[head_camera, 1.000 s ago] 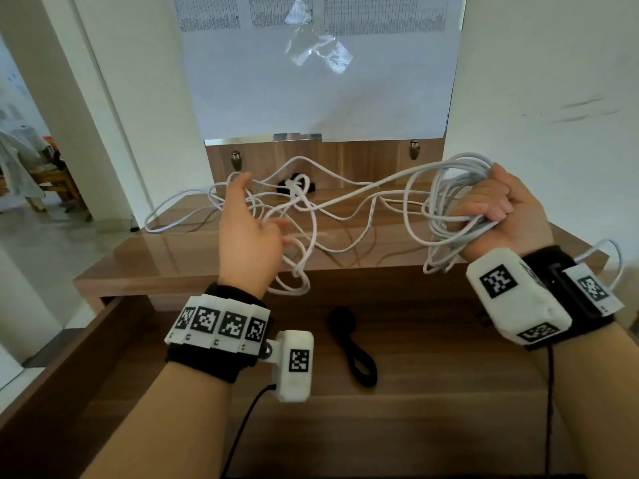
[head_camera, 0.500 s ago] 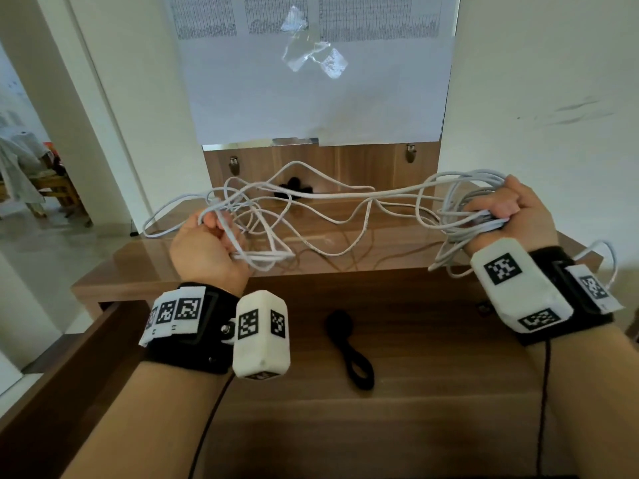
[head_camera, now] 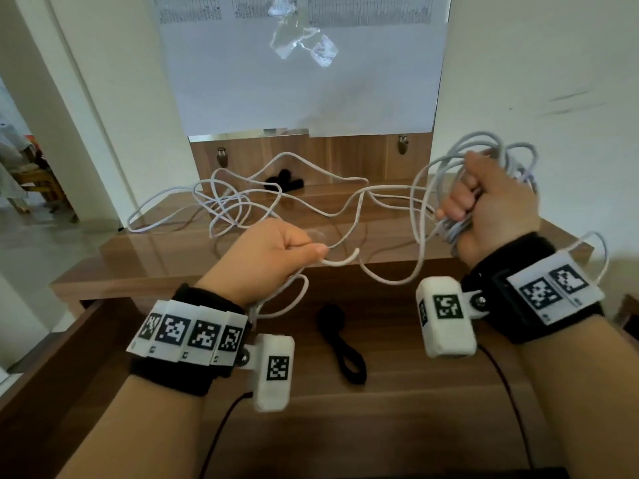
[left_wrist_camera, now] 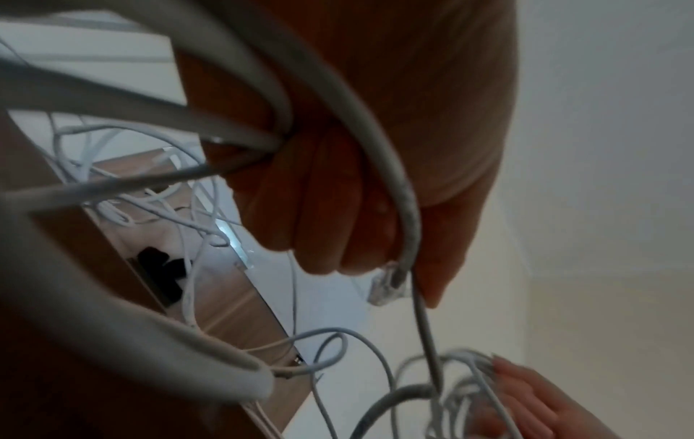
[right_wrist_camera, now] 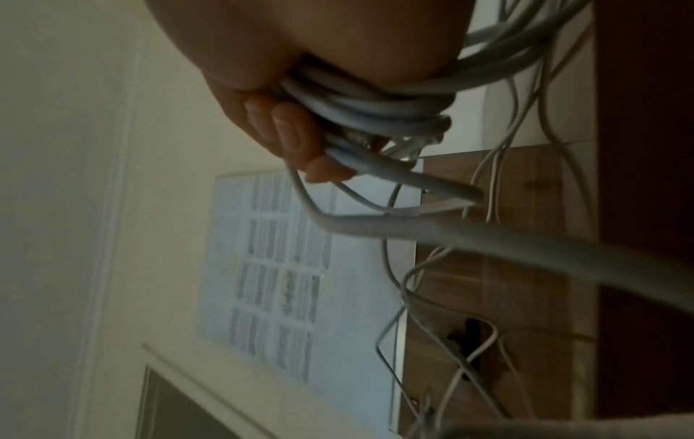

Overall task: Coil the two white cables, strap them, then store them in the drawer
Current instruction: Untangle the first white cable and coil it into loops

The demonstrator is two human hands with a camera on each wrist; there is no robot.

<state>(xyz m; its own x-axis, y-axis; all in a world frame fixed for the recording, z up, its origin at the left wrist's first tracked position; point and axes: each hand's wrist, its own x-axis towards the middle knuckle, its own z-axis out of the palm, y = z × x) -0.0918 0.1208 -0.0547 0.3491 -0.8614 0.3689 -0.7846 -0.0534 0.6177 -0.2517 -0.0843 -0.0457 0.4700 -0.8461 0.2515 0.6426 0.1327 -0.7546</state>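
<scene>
My right hand (head_camera: 491, 209) grips a bundle of white cable loops (head_camera: 484, 157) held up at the right; the wrist view shows its fingers (right_wrist_camera: 289, 133) curled round the coil (right_wrist_camera: 375, 110). My left hand (head_camera: 276, 250) is fisted round a strand of white cable (head_camera: 342, 259) near its end, over the front edge of the table top; a clear plug (left_wrist_camera: 389, 285) shows at its fingertips. The loose cable (head_camera: 228, 202) lies tangled on the wooden top (head_camera: 155, 261). A black strap (head_camera: 342, 344) lies in the open drawer (head_camera: 397, 409) between my wrists.
More black straps (head_camera: 285, 181) lie at the back of the top by the wooden panel. A paper sheet (head_camera: 304, 63) hangs on the wall above. The wall (head_camera: 553, 81) stands close on the right. An open doorway (head_camera: 20, 167) is to the left.
My left hand has moved right and nearer, drawing a cable strand with it. My right hand has lifted and turned with the coil. The tangle on the table has thinned.
</scene>
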